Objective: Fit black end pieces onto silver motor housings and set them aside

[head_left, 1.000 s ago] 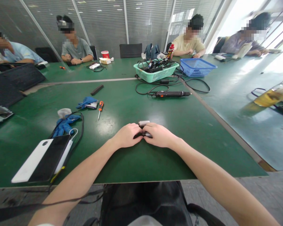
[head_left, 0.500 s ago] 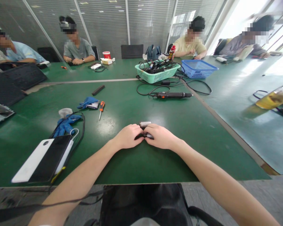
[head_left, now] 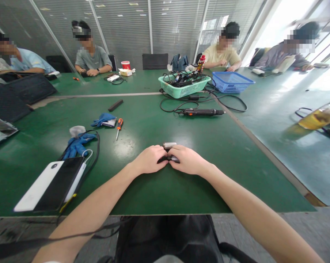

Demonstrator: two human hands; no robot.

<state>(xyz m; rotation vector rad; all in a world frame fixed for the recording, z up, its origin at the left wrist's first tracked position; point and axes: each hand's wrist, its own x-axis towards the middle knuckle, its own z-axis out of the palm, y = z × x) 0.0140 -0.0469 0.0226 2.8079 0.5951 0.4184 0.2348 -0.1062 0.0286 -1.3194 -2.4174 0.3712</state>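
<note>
My left hand and my right hand meet close together over the green table. The fingers of both are curled. A black piece shows under my left fingers. From my right fingers a dark, shiny metal cylinder pokes out, its end touching or nearly touching the black piece. Whether the two are joined I cannot tell. Just beyond my fingertips is a silver metal cylinder, partly covered by my right hand.
To the left lie a white-and-black phone-like slab, blue gloves and an orange-handled screwdriver. Farther off are a black electric screwdriver, a green basket of tools and a blue basket. Other people sit around the table.
The whole view has shifted down very slightly. Both hands and the pieces in them keep the same pose.
</note>
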